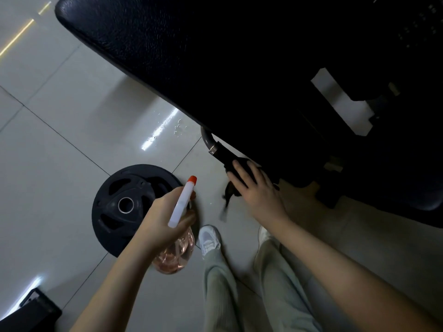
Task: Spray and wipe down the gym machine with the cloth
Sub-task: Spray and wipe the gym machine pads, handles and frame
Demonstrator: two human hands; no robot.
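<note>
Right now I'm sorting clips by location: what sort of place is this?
Most likely a gym: a black weight plate lies on the tiled floor, near a machine's black padded bench and handle.

Open tiled floor (60, 140) lies left of the padded gym machine (191, 56); a weight plate (107, 212) (flat, black) blocks the lower left.
</note>
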